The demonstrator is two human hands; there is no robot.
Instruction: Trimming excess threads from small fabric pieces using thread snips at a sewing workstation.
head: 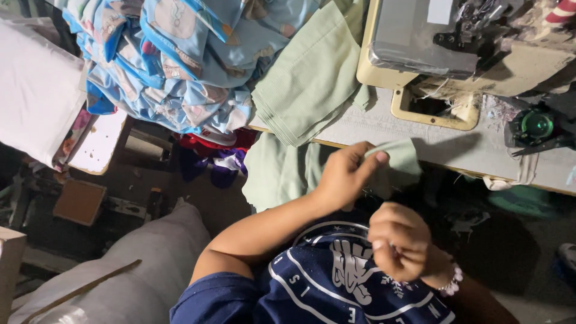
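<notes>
- At the table (384, 129) edge, left hand (345, 174) pinches a green cloth (401, 157) hanging off it.
- Right hand (399, 240), fingers curled shut near the chest; cannot tell what it holds.
- Sewing machine (432, 42) sits above.

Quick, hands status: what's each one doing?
Left hand: shut on green cloth.
Right hand: fingers curled closed; what they hold cannot be told.

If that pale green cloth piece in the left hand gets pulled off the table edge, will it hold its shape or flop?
Probably floppy: the pale green cloth piece bends over the table edge where the left hand pinches it. Likely light, since fingertips alone lift it. It may drag on the folded green stack nearby rather than slide cleanly.
</notes>
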